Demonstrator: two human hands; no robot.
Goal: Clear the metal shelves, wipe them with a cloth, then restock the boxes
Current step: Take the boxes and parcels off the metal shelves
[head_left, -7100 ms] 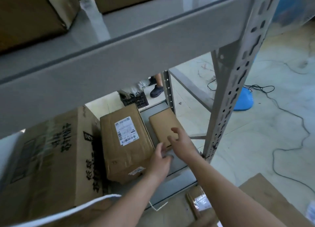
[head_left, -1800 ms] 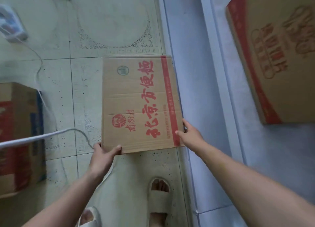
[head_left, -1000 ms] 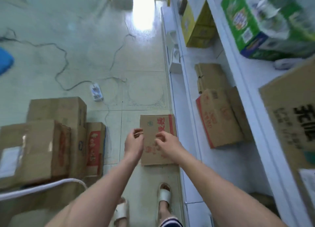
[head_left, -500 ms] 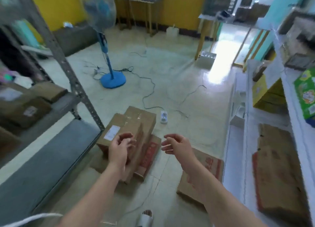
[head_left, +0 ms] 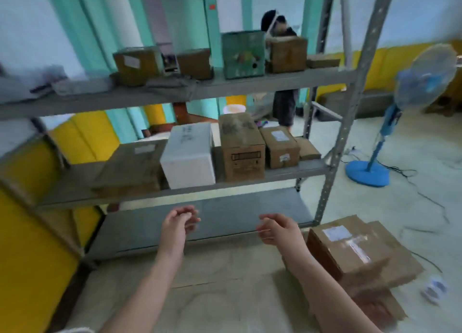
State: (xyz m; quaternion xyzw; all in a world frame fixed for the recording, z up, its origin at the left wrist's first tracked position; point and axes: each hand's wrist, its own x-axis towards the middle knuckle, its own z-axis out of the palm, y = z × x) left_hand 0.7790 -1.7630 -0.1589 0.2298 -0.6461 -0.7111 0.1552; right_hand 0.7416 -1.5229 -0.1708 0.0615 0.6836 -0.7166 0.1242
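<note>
The metal rack [head_left: 340, 142] carries 3 visible shelves. The bottom shelf [head_left: 237, 215] shows bare grey sheet, and a stack of boxes [head_left: 350, 247] sits on the floor [head_left: 225, 295] just beside the rack's right front post. Judged from this layout, the stack is parked there to keep the bottom shelf free for wiping while staying within reach for restocking. The middle shelf [head_left: 287, 174] holds a white box [head_left: 190, 155] with brown boxes [head_left: 241, 149] on both sides of it. The top shelf [head_left: 250, 85] holds a further row of boxes [head_left: 287, 54], so clearing appears to be only partly done. The left hand [head_left: 178, 224] and the right hand [head_left: 277, 229] are raised in front of the bottom shelf, apart from each other, palms turned inward. Both hands have fingers loosely curled and hold nothing; neither touches a shelf or a box. No cloth is in either hand. The raised, empty posture suits a reach toward the middle shelf, but the intended target cannot be told. A standing fan [head_left: 387, 121] is on the floor well to the right of the rack
</note>
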